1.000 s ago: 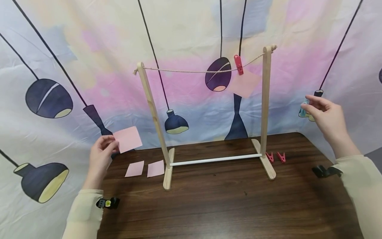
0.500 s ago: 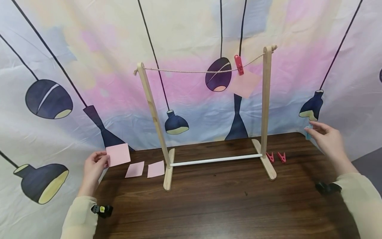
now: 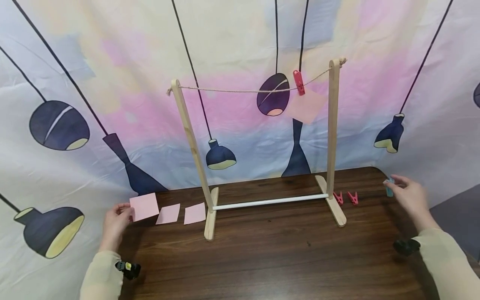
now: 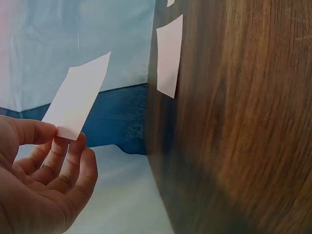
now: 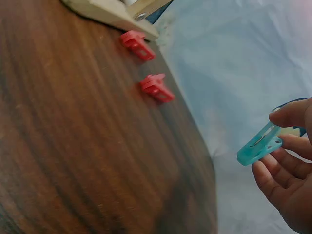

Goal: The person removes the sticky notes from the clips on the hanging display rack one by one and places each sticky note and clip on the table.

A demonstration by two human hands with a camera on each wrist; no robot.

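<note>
Between thumb and fingers my left hand [image 3: 115, 225] pinches a pink square of paper [image 3: 144, 206] by its edge, above the table's back left corner. In the left wrist view that paper [image 4: 80, 97] is tilted and apart from the table. Two more pink paper squares [image 3: 168, 213] lie to its right, beside the rack's left foot. At the far right my right hand [image 3: 411, 199] pinches a teal clothespin [image 5: 260, 145] by its handle ends. Two red clothespins [image 3: 353, 198] rest on the table between that hand and the rack's right foot.
A wooden rack [image 3: 333, 133] with a white crossbar [image 3: 270, 202] stands mid-table. On its string [image 3: 232, 89] a red clothespin [image 3: 298, 82] holds a pink paper [image 3: 308, 106] near the right post. A printed curtain [image 3: 240, 37] hangs behind the brown table [image 3: 262, 254].
Both hands have come down toward the table. The left hand moved left and down with its paper; the right hand lowered with the teal clothespin. The rack and loose things stayed put.
</note>
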